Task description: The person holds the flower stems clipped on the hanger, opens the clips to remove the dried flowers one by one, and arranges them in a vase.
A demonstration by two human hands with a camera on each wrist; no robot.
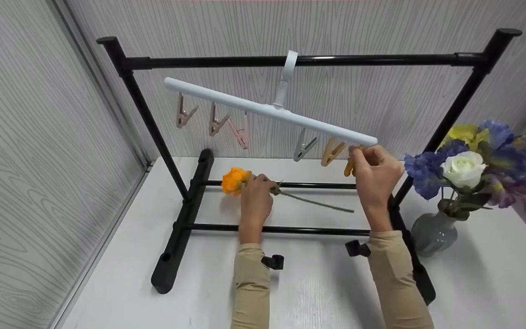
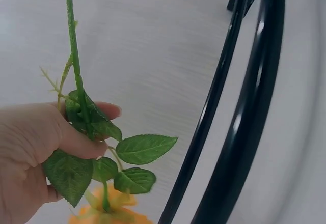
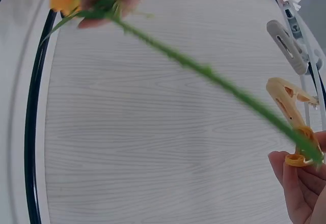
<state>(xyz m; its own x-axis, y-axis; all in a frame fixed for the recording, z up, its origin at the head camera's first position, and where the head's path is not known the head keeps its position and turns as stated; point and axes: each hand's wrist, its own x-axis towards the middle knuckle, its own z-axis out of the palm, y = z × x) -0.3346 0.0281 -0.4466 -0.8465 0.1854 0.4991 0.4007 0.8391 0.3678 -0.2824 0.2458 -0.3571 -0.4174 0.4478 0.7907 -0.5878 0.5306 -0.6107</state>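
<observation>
A pale blue clip hanger (image 1: 244, 103) hangs tilted from the black rack, its right end lower. At that end my right hand (image 1: 377, 176) pinches the last clip, an orange one (image 1: 348, 167). My left hand (image 1: 256, 201) holds an orange artificial flower (image 1: 234, 181) by its stem among green leaves (image 2: 147, 148). The bloom points left, and the long stem (image 1: 318, 202) slants down to the right, below the clips. In the right wrist view the stem (image 3: 204, 71) crosses in front of the orange clip, hiding part of it. Whether stem and clip touch I cannot tell.
Several other clips hang along the hanger, among them a pink one (image 1: 240, 132), a grey one (image 1: 305, 147) and a light orange one (image 1: 333, 152). The black rack (image 1: 226, 62) stands on a white table. At right a grey vase (image 1: 434, 234) holds blue, yellow, white and purple flowers.
</observation>
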